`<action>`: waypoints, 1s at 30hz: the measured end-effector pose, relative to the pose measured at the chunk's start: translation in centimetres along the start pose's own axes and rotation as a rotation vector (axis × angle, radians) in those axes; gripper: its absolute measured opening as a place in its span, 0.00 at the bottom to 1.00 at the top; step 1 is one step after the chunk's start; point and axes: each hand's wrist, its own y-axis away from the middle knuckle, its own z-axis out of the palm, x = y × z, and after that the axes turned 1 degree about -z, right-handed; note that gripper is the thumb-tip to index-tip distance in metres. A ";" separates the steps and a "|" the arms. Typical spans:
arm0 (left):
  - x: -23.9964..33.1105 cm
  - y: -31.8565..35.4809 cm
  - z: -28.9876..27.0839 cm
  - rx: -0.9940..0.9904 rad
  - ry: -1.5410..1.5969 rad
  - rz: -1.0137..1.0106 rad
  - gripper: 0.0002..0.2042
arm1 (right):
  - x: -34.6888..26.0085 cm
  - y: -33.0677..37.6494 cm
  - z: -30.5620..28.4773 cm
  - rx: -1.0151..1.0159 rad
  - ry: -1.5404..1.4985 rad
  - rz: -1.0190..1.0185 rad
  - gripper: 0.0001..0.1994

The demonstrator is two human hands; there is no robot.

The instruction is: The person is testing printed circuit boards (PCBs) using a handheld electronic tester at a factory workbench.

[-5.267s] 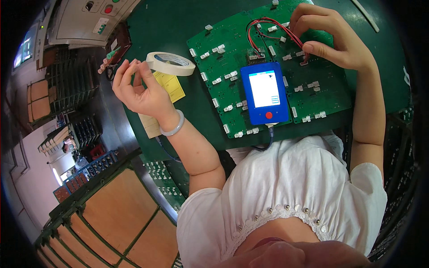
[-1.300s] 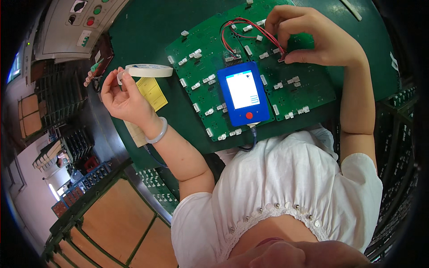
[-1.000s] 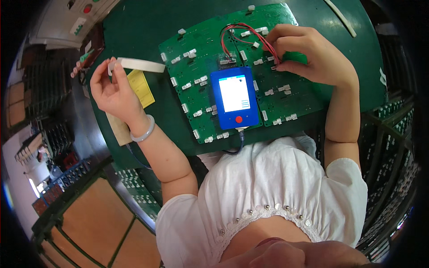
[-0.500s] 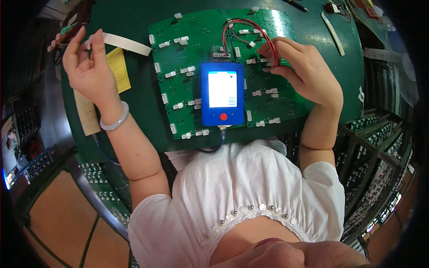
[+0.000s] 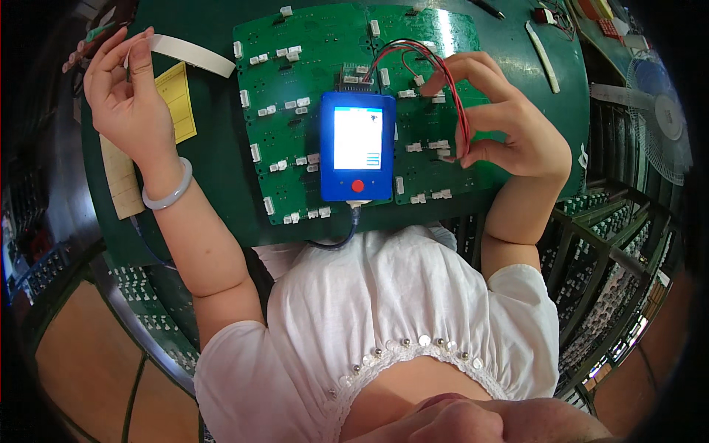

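Two green circuit boards (image 5: pixel 295 88) lie side by side, carrying several white connectors. Over them sits a blue handheld device (image 5: pixel 357 189) with a lit screen and a red button. A small pin board at its top end carries a bundle of red and black wires (image 5: pixel 454 85). My right hand (image 5: pixel 509 118) has this bundle between thumb and fingers, above the right board; a white plug (image 5: pixel 419 80) on a wire hangs near the index finger. At the far left my left hand (image 5: pixel 129 103) pinches one end of a white strip (image 5: pixel 196 55), whose other end reaches the left board.
A yellow paper (image 5: pixel 176 107) and a tan strip (image 5: pixel 122 177) lie by my left forearm. A white stick (image 5: pixel 543 57) and a pen (image 5: pixel 487 8) are at the far right. Racks of boards (image 5: pixel 605 244) and a fan (image 5: pixel 665 118) stand beyond the table's right side.
The whole view has shifted slightly left and up. My right hand's fingers have spread and moved lower along the wires, which now arch wider to the right. My left hand keeps its pose.
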 end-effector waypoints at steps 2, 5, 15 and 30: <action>-0.1 0.0 0.0 0.002 0.008 0.005 0.05 | -0.3 0.1 0.4 -0.043 -0.020 0.066 0.11; -0.1 0.0 0.1 0.004 0.034 0.007 0.05 | -0.1 0.3 0.8 -0.058 -0.009 0.122 0.11; -0.2 0.1 0.2 0.009 0.081 0.060 0.04 | -0.3 0.3 0.9 -0.047 0.076 0.095 0.11; 0.2 0.1 0.4 0.042 0.068 0.144 0.04 | -0.4 0.2 1.2 -0.090 0.083 0.115 0.11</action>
